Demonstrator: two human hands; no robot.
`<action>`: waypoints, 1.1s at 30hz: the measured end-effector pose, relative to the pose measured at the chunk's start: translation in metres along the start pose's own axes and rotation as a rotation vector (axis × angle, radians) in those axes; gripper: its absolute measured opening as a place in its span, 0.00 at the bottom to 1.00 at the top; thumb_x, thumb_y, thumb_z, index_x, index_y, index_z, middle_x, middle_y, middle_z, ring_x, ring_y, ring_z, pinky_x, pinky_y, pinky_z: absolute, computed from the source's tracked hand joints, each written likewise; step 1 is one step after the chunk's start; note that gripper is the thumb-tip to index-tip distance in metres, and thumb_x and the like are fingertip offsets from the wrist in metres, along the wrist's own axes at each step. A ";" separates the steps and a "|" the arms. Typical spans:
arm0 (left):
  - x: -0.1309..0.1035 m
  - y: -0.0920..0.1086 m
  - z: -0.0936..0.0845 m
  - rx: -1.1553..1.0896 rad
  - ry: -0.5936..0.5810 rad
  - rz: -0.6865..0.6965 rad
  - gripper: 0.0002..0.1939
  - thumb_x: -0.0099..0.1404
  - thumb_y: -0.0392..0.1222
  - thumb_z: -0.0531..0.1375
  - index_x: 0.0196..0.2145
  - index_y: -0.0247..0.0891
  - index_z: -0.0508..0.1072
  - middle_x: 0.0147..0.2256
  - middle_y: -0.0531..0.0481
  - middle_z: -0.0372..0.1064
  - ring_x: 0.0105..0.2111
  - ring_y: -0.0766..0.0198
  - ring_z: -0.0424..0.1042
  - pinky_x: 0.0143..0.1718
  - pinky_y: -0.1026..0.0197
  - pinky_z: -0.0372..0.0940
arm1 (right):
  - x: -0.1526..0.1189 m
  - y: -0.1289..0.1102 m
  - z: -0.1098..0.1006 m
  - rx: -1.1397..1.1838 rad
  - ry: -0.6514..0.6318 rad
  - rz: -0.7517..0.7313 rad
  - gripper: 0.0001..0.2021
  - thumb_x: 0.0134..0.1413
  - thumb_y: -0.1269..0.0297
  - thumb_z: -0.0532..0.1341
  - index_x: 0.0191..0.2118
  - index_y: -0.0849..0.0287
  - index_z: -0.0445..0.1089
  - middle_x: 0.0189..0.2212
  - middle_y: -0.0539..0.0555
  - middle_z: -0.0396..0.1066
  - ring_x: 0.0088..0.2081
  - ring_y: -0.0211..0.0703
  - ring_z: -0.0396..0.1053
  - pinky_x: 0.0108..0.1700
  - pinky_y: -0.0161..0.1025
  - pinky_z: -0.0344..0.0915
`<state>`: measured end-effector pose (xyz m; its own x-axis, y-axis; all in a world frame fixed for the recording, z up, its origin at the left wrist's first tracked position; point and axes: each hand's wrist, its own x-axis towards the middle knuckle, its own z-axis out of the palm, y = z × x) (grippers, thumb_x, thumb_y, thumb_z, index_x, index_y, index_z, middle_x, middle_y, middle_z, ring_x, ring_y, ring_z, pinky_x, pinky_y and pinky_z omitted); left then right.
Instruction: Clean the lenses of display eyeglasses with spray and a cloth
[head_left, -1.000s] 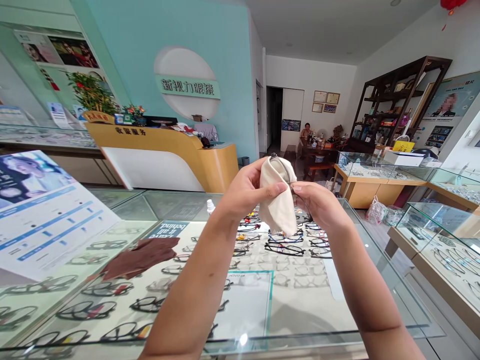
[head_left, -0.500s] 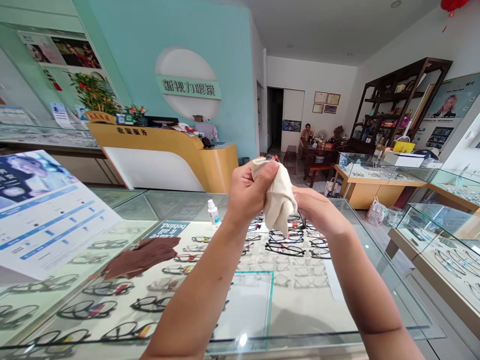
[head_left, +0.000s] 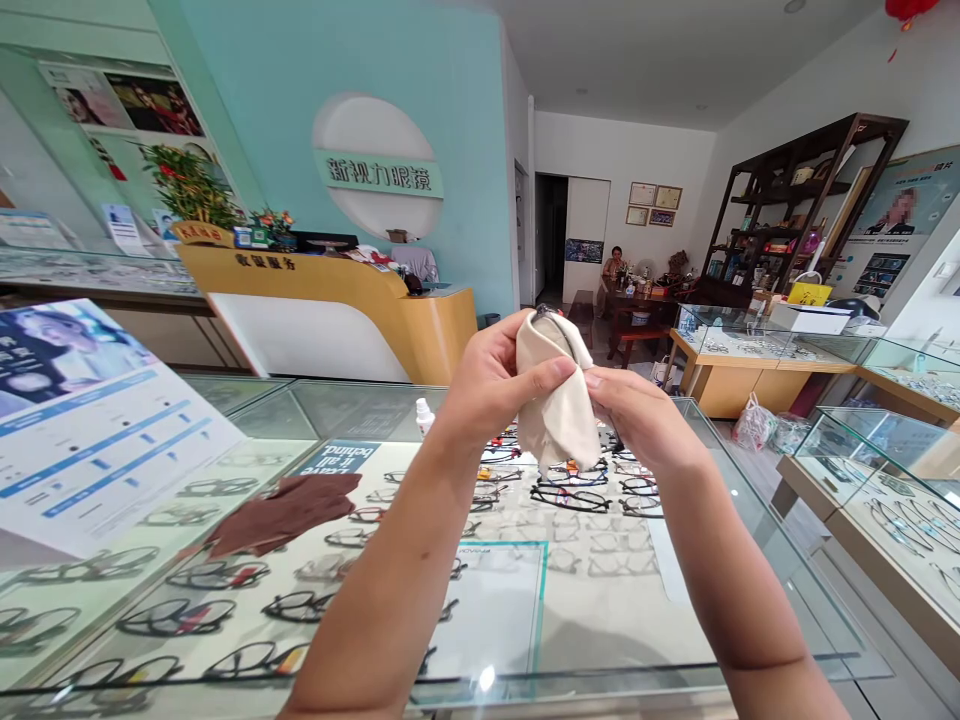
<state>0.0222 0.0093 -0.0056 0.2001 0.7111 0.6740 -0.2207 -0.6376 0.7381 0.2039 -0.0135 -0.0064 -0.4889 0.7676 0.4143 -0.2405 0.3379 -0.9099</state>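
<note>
Between the two sets of fingertips, held up above the glass counter (head_left: 675, 640), a cream cloth (head_left: 559, 420) is wrapping a pair of glasses (head_left: 559, 322); only a dark rim is showing at its top. The left hand (head_left: 491, 385) is closing thumb and fingers (head_left: 551, 372) snugly on the cloth-covered frame, while the right hand (head_left: 637, 420) is pinching the cloth just beside them. Both look light, the cloth limp and the frame likely fragile, best gripped by the rim.

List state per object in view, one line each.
left hand: closed on the cream cloth
right hand: pinching the cloth's other side
cream cloth: bunched around a dark frame, mostly hidden
brown cloth: crumpled on the glass counter
small bottle: upright, capped
</note>
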 end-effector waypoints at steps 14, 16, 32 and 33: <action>0.000 -0.007 0.013 -0.053 0.129 -0.001 0.29 0.64 0.71 0.67 0.30 0.41 0.70 0.20 0.55 0.62 0.19 0.65 0.65 0.19 0.63 0.61 | 0.003 0.001 -0.005 -0.025 -0.014 -0.053 0.15 0.58 0.52 0.68 0.27 0.57 0.79 0.29 0.51 0.73 0.34 0.41 0.69 0.41 0.39 0.67; 0.003 -0.010 0.007 -0.058 0.047 -0.014 0.29 0.63 0.70 0.69 0.31 0.39 0.73 0.24 0.52 0.68 0.23 0.65 0.69 0.22 0.64 0.63 | 0.003 0.001 -0.011 0.016 0.060 -0.050 0.12 0.55 0.55 0.69 0.25 0.56 0.79 0.28 0.51 0.73 0.33 0.40 0.69 0.40 0.38 0.67; 0.003 -0.011 0.030 -0.154 0.270 0.049 0.30 0.61 0.71 0.70 0.27 0.42 0.68 0.13 0.61 0.56 0.09 0.72 0.53 0.10 0.66 0.54 | 0.007 0.013 0.000 -0.059 -0.093 -0.070 0.22 0.60 0.40 0.68 0.31 0.57 0.77 0.30 0.52 0.72 0.33 0.41 0.66 0.41 0.40 0.65; 0.004 -0.012 0.031 -0.179 0.273 0.042 0.31 0.61 0.71 0.69 0.26 0.42 0.67 0.13 0.61 0.55 0.09 0.71 0.55 0.11 0.66 0.56 | 0.007 0.013 -0.002 -0.067 -0.094 -0.074 0.22 0.62 0.40 0.67 0.32 0.57 0.78 0.30 0.52 0.73 0.33 0.41 0.66 0.41 0.40 0.65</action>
<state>0.0548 0.0104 -0.0110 -0.0710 0.7541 0.6529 -0.3920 -0.6230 0.6769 0.1990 -0.0027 -0.0152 -0.5493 0.6856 0.4777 -0.2240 0.4299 -0.8746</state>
